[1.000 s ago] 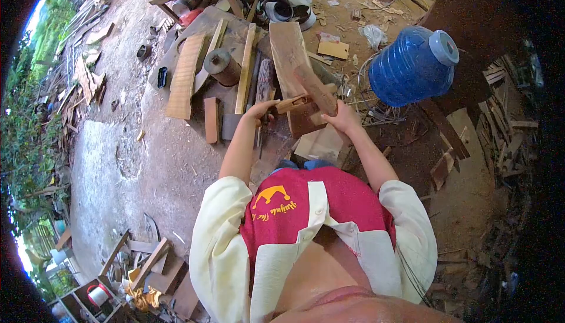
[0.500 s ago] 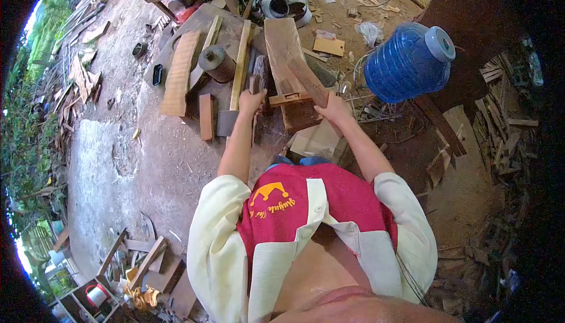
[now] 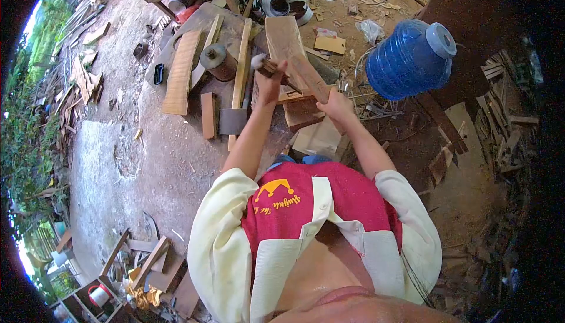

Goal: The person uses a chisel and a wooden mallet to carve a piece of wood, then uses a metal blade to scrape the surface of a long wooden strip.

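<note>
My left hand (image 3: 269, 85) is wrapped round a dark wooden tool (image 3: 266, 67) with a pale, fuzzy end, raised beside the wooden block. The fingers of my right hand (image 3: 338, 108) grip the near end of a curved wooden piece (image 3: 310, 77), which slants across the block. Under it stands the large wooden block (image 3: 282, 33), with a small slotted wooden piece (image 3: 292, 96) across its near part. Left of my left hand lie a long pale wooden strip (image 3: 241, 64) and a dark grey block (image 3: 233, 121) on that strip.
A rusty can (image 3: 218, 62) stands among boards, near a reddish wooden block (image 3: 208, 115). At the right is a blue water jug (image 3: 406, 58). Scrap wood (image 3: 156, 264) and a compartmented box (image 3: 88, 302) lie at the lower left. Buckets (image 3: 275, 6) stand at the back.
My left hand has moved up and right, closer to the block, and now holds the tool raised. The curved piece has shifted slightly, with my right hand still on it.
</note>
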A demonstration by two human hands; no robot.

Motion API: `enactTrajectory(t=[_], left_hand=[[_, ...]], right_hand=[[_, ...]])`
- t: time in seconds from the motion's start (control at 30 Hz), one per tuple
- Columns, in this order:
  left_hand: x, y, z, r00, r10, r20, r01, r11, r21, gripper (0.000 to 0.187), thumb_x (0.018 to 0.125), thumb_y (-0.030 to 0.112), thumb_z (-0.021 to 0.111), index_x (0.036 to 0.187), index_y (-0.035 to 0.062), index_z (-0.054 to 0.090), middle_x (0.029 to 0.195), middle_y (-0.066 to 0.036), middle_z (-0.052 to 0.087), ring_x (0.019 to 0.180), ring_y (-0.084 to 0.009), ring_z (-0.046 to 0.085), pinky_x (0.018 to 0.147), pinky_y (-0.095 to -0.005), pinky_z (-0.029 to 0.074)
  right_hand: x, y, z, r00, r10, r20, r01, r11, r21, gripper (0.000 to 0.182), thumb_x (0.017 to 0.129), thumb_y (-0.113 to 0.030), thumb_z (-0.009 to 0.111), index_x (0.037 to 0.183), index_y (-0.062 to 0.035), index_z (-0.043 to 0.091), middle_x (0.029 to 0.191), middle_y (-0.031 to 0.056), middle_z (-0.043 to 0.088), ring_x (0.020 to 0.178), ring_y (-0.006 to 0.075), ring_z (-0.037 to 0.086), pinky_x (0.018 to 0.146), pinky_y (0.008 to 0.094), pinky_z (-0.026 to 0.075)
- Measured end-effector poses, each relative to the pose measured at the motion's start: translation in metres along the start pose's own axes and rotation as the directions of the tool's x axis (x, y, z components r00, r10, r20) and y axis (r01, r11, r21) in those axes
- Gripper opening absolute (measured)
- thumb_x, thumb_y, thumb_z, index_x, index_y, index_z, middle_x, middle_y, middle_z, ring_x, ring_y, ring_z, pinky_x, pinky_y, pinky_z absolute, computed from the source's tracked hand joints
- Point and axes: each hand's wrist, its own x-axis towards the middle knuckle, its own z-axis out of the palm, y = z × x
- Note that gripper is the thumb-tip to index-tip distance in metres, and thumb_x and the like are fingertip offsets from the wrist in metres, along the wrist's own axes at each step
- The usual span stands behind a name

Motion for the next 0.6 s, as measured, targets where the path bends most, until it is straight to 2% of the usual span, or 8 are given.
enactTrajectory(t=[0.07, 0.13, 0.2, 0.3, 0.4, 0.43, 0.47, 0.6], left_hand=[[-0.007, 0.005, 0.01, 0.997, 0.02, 0.07, -0.027, 0.995, 0.099, 0.02, 0.073, 0.017, 0.066, 0.07, 0.0031, 0.051, 0.059, -0.001, 0.05, 0.05, -0.0101, 0.048, 0.046, -0.0248, 0.039], [-0.007, 0.007, 0.014, 0.995, 0.077, 0.061, -0.086, 0.983, 0.161, 0.021, 0.073, 0.018, 0.066, 0.068, 0.0016, 0.053, 0.058, -0.001, 0.051, 0.05, -0.0092, 0.048, 0.045, -0.0247, 0.038], [-0.01, 0.01, 0.014, 0.99, 0.06, 0.129, -0.095, 0.954, 0.285, 0.022, 0.073, 0.019, 0.065, 0.066, 0.0012, 0.054, 0.058, 0.0, 0.05, 0.051, -0.008, 0.046, 0.045, -0.0246, 0.037], [-0.009, 0.003, 0.014, 0.99, 0.028, 0.139, -0.073, 0.941, 0.331, 0.023, 0.074, 0.02, 0.065, 0.066, 0.0011, 0.053, 0.058, 0.001, 0.05, 0.052, -0.0074, 0.044, 0.047, -0.0241, 0.036], [-0.01, -0.005, 0.018, 0.988, 0.069, 0.135, -0.103, 0.958, 0.266, 0.023, 0.074, 0.02, 0.065, 0.067, 0.0012, 0.054, 0.059, 0.001, 0.051, 0.054, -0.007, 0.044, 0.049, -0.0237, 0.037], [-0.009, -0.006, 0.018, 0.988, 0.071, 0.137, -0.106, 0.958, 0.268, 0.023, 0.074, 0.02, 0.065, 0.067, 0.0012, 0.054, 0.059, 0.001, 0.051, 0.054, -0.007, 0.044, 0.049, -0.0237, 0.037], [-0.01, -0.006, 0.018, 0.989, 0.035, 0.147, -0.073, 0.961, 0.267, 0.023, 0.074, 0.021, 0.065, 0.069, 0.0008, 0.054, 0.06, 0.0, 0.051, 0.055, -0.0071, 0.045, 0.05, -0.0239, 0.037], [-0.012, -0.008, 0.023, 0.983, -0.045, 0.176, 0.007, 0.977, 0.214, 0.023, 0.071, 0.019, 0.068, 0.068, 0.002, 0.053, 0.059, 0.001, 0.051, 0.053, -0.0083, 0.047, 0.05, -0.0241, 0.039]], right_hand=[[0.0, -0.001, 0.001, 1.0, 0.016, 0.016, -0.017, 1.0, 0.011, 0.065, 0.066, -0.043, 0.062, 0.107, 0.0017, 0.038, 0.095, 0.0206, 0.057, 0.09, 0.0337, 0.056, 0.076, 0.0416, 0.044], [0.002, 0.002, 0.006, 1.0, 0.012, 0.003, -0.012, 1.0, 0.02, 0.065, 0.066, -0.042, 0.062, 0.107, 0.002, 0.038, 0.095, 0.0203, 0.057, 0.09, 0.0337, 0.056, 0.076, 0.0416, 0.044], [0.005, 0.003, 0.007, 1.0, 0.004, -0.009, -0.004, 1.0, 0.027, 0.065, 0.067, -0.042, 0.062, 0.107, 0.0023, 0.038, 0.096, 0.02, 0.057, 0.09, 0.0337, 0.056, 0.076, 0.0415, 0.044], [0.005, 0.006, 0.008, 1.0, -0.005, 0.017, 0.005, 1.0, 0.026, 0.065, 0.067, -0.042, 0.063, 0.107, 0.0025, 0.038, 0.096, 0.0197, 0.057, 0.09, 0.0339, 0.055, 0.076, 0.0414, 0.044], [0.008, 0.007, 0.011, 1.0, 0.002, -0.014, -0.002, 1.0, 0.019, 0.065, 0.067, -0.042, 0.063, 0.107, 0.0023, 0.038, 0.096, 0.02, 0.057, 0.09, 0.0337, 0.055, 0.076, 0.041, 0.044], [0.008, 0.008, 0.011, 1.0, -0.009, 0.009, 0.009, 1.0, 0.025, 0.072, 0.066, -0.043, 0.063, 0.111, 0.0039, 0.034, 0.096, 0.0198, 0.057, 0.089, 0.0329, 0.056, 0.075, 0.0409, 0.044], [0.008, 0.009, 0.011, 0.999, -0.019, 0.032, 0.018, 0.999, 0.031, 0.079, 0.065, -0.044, 0.064, 0.115, 0.0054, 0.029, 0.095, 0.0196, 0.057, 0.089, 0.032, 0.057, 0.074, 0.0409, 0.045], [0.011, 0.009, 0.011, 0.999, -0.011, 0.038, 0.011, 1.0, -0.002, 0.08, 0.064, -0.046, 0.064, 0.115, 0.0055, 0.03, 0.095, 0.0195, 0.057, 0.089, 0.032, 0.057, 0.073, 0.0409, 0.045]])
